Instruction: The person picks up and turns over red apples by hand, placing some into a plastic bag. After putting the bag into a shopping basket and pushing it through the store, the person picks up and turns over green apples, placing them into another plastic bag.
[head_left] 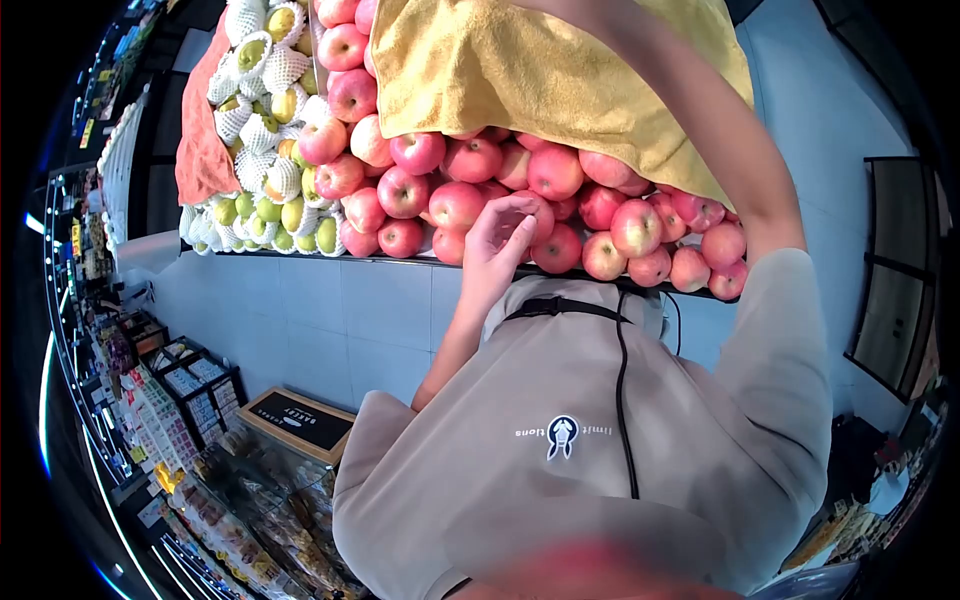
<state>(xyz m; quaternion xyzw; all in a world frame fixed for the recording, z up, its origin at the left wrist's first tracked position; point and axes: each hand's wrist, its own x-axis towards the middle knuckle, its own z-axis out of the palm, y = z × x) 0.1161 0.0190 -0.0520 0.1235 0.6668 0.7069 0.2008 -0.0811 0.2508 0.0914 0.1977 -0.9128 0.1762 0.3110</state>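
Red apples (457,206) lie in a wide heap along the front of a display stand. My left hand (502,228) is over the front of the heap, right beside an apple (541,214). Its fingers are loosely curled, with the thumb apart from them. A yellow towel (540,75) covers the apples farther back. My right arm (715,115) stretches forward across the towel. The top edge of the view cuts off my right hand (548,4), and its fingers are hidden.
Green-yellow fruits in white foam nets (262,130) fill the left section, with an orange cloth (205,135) alongside. The stand's dark front edge (390,260) runs close to my waist. Behind on the left are a framed bakery sign (298,424) and shelves of packaged goods (160,420).
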